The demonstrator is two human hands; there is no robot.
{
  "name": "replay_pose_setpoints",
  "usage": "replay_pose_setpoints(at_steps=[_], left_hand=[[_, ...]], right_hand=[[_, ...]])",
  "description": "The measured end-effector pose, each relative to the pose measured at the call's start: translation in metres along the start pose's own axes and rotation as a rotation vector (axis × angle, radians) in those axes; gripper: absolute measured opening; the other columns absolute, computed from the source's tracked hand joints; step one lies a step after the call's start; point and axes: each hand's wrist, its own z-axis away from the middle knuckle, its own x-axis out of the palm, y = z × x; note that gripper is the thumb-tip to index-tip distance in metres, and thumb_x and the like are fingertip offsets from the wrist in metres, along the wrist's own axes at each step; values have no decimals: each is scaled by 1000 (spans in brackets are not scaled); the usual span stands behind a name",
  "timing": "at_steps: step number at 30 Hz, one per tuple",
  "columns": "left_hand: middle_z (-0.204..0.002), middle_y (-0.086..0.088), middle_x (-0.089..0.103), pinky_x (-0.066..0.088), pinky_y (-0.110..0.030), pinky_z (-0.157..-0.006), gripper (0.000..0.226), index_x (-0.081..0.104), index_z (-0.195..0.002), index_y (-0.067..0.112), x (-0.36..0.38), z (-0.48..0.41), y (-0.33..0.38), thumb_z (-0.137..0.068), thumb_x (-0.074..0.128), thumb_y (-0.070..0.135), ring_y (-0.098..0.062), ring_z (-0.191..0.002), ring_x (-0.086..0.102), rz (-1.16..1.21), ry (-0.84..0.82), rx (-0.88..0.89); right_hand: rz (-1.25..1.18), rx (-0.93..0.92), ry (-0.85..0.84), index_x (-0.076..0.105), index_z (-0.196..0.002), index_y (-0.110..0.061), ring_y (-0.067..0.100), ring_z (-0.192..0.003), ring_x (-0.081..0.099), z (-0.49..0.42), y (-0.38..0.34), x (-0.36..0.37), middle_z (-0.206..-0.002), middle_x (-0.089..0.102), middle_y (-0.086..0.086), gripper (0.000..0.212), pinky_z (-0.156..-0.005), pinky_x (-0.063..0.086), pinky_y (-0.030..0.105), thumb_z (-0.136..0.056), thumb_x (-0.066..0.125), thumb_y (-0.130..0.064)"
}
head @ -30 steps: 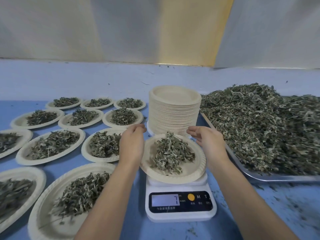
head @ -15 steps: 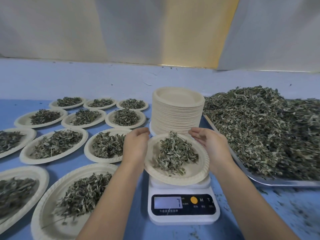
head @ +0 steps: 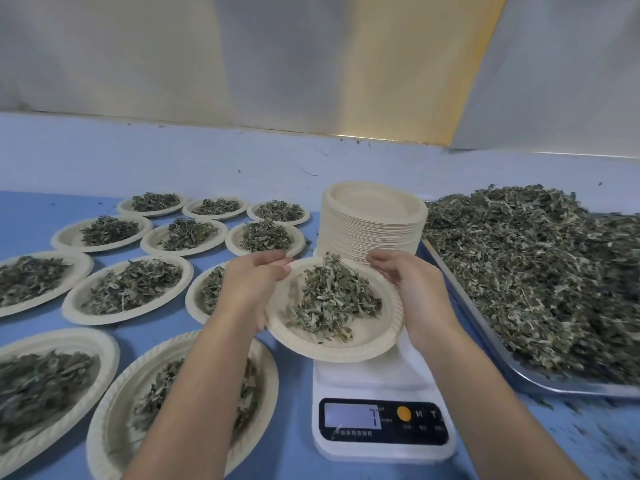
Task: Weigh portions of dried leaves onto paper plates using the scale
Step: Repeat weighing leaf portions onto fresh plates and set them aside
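Now the left hand point(head: 252, 289) and right hand point(head: 412, 289) grip the round cream paper plate point(head: 346, 351) of dried green leaves point(head: 332, 299) with curled fingers, lifted just now off the white scale point(head: 381, 386) and leaning left, so this portion looks weighed.

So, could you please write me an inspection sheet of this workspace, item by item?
Surface: blue table.
Job's things: plate of leaves over the scale; stack of empty plates; metal tray heaped with dried leaves; filled plates on the left.
Clutter: leaf crumbs beside the tray.
Hands: left hand and right hand hold that plate by its rim.
Cables: nothing seen.
Surroundings: grey and yellow wall panels.
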Motion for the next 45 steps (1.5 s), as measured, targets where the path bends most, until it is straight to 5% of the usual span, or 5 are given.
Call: replay_pose_setpoints(at_steps=[9,13,24,30,45], left_hand=[[-105,-6,68,46,-41,-99,19,68,-95,11,-63,-25,46,-86,60,-5,-22,-105,62,-6,278,129],[-97,-6,64,47,-33,-92,23,67,-106,7,-93,-40,56,-88,58,-4,-18,-95,59,35,419,158],[-115,-13,62,45,-44,-95,32,58,-122,7,-168,-82,80,-90,60,11,-24,-96,57,121,598,114],[-74,-11,55,47,-20,-34,8,55,-97,-1,-207,-105,79,-91,59,2,-16,-43,60,141,525,47],[-87,-15,64,58,-27,-62,11,55,-90,-3,-247,-129,67,-89,62,6,-19,-57,64,296,581,-18]], right_hand=[[169,-71,-119,62,-87,11,20,-72,42,-6,-10,84,-78,49,36,18,-68,31,32,-84,52,-3],[223,76,-203,54,-72,-15,15,-52,42,-11,-6,124,-58,47,3,16,-49,38,25,-88,54,-11],[-67,413,-372,51,-102,0,15,-59,45,-19,13,244,-81,49,11,7,-34,39,17,-98,47,-5],[-96,445,-372,52,-110,-5,15,-61,40,-37,23,307,-83,47,8,13,-35,40,16,-100,44,-6],[-195,522,-530,55,-101,-5,23,-81,62,-41,49,342,-103,60,18,11,-55,54,25,-97,54,-15]])
